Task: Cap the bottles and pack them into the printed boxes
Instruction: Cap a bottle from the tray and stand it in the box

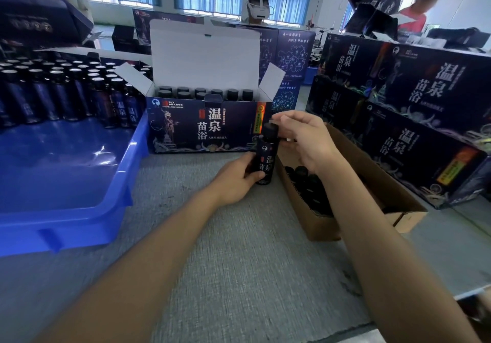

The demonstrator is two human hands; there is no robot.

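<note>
1. In front of the printed box point(207, 127), the left hand point(236, 177) is gripping the upright bottle point(265, 156) low down
2. The right hand point(305, 138) is pinching its cap point(270, 127)
3. Looking rigid and glossy, the bottle is probably needing a firm grip round its body

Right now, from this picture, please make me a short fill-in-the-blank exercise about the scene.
1. The left hand grips the bottle; the right hand pinches its ____.
2. The uncapped bottles stand in a tray coloured ____.
3. The printed box behind the bottle has its lid ____.
Missing words: cap; blue; open.
</note>
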